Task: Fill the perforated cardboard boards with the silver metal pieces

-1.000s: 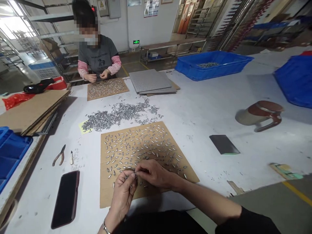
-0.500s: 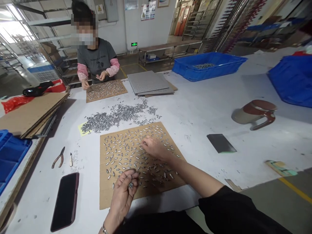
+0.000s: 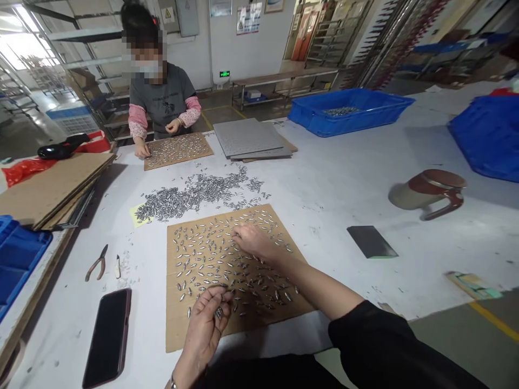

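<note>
My left hand (image 3: pixel 210 319) is curled palm-up over the near edge of a brown cardboard sheet (image 3: pixel 175 329), holding a few small silver metal pieces in its fingers. Over the sheet's upper middle is my right hand (image 3: pixel 250 239), its fingers pinched together; whatever they hold is too small to make out. Many pointed silver pieces (image 3: pixel 184 251) lie spread in loose rows on the cardboard. Just beyond it, a heap of the same silver pieces (image 3: pixel 198 193) rests on the white table (image 3: pixel 332 189), partly over a yellow paper (image 3: pixel 135 217).
Across the table a person (image 3: pixel 164 102) handles pieces on another cardboard (image 3: pixel 178 151). Pliers (image 3: pixel 96 263), a small knife (image 3: pixel 118 267) and a phone (image 3: pixel 107 337) lie left. Grey sheets (image 3: pixel 247 138), a blue bin (image 3: pixel 348 116), a mug (image 3: pixel 427 189) and a dark block (image 3: pixel 371 241) stand beyond or right.
My right hand has shifted very slightly left and away from me over the cardboard. My left hand stays nearly still. The other person's hands have moved slightly, one lower toward their cardboard.
</note>
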Demonstrator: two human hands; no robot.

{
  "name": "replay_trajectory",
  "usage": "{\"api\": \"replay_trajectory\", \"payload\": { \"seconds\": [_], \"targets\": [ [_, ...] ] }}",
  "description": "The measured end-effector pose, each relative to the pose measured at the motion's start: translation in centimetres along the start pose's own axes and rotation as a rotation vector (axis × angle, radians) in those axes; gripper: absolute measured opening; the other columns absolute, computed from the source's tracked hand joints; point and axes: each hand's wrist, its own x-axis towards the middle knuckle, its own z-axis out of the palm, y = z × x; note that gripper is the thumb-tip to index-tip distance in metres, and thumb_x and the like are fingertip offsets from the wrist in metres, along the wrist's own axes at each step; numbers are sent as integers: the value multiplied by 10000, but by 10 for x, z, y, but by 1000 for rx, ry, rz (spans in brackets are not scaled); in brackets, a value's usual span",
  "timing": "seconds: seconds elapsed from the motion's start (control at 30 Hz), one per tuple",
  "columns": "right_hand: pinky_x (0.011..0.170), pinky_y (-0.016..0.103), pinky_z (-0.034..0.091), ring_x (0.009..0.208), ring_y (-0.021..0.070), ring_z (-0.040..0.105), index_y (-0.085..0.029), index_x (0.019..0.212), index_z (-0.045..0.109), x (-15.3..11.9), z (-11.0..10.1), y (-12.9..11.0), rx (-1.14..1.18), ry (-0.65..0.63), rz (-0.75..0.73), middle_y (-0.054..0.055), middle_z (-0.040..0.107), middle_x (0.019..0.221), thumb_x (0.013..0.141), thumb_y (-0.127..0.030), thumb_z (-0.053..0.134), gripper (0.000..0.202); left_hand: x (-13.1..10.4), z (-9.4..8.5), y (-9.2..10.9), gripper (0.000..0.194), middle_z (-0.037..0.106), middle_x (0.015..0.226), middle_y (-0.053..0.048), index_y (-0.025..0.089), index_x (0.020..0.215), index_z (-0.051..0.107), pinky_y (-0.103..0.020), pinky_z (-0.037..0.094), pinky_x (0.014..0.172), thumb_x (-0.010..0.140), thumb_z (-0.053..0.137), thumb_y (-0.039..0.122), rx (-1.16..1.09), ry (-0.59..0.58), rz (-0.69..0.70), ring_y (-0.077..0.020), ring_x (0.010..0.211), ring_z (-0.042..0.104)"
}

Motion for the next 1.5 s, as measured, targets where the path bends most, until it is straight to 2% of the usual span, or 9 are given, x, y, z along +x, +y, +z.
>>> {"api": "replay_trajectory", "payload": {
  "seconds": [0.2,0.33,0.63,0.77,0.9,1.03,1.2,1.37,1.5],
  "targets": [
    [687,266,352,839,173,586,-172,843,651,15,-10,-1,-79,-135,-169,75,674,942,996,-173,534,193,-1,1,1,437,765,880,-78,148,924,730,-170,453,576,602,962,331,-8,9,-11,-73,620,597],
    [759,279,398,890,194,602,-167,928,642,17,-9,1,-109,-125,-226,104,673,1009,1032,-207,490,189,-1,1,2,446,765,872,-80,145,915,727,-162,447,562,586,966,329,-5,19,4,-70,615,596],
    [743,297,411,868,200,598,-159,986,667,25,3,2,-79,-115,-121,117,666,1046,1049,-247,459,234,-1,1,2,406,756,882,-84,134,917,726,-164,433,535,623,951,302,-22,-9,21,-74,617,592],
    [704,280,375,824,172,556,-185,954,677,25,-5,-8,-37,-85,-250,74,645,1020,1020,-207,510,181,-2,3,3,398,755,874,-81,141,904,727,-166,442,542,618,951,304,-17,5,19,-81,635,613],
    [701,289,372,815,181,534,-181,836,674,30,-8,-20,-111,-155,-369,65,636,917,987,-126,500,237,-2,2,2,395,757,885,-77,150,910,724,-171,456,569,626,946,312,-16,9,10,-82,648,617],
    [745,302,423,826,193,564,-169,864,670,35,-4,-22,-145,-181,-370,92,649,938,1019,-202,512,223,-1,-1,1,386,751,870,-75,145,914,720,-172,437,553,642,937,312,-14,-4,29,-78,625,597],
    [888,353,471,993,245,610,-149,977,664,34,7,-24,-128,-129,-327,141,663,1052,1042,-254,509,198,0,-2,2,390,749,878,-74,145,910,716,-173,459,583,639,938,315,-19,-7,29,-71,622,590],
    [845,328,483,958,217,610,-153,1018,665,31,16,-27,-93,-84,-255,126,667,1087,1044,-252,503,192,0,-1,1,388,748,868,-73,145,902,719,-174,465,593,636,944,316,-37,-16,27,-73,624,590],
    [810,284,455,956,189,609,-168,1016,675,26,9,-24,19,-72,-238,88,674,1094,1032,-227,528,159,1,-4,2,355,745,880,-75,135,913,727,-177,466,587,669,927,300,-45,-34,42,-74,621,591]
  ]
}}
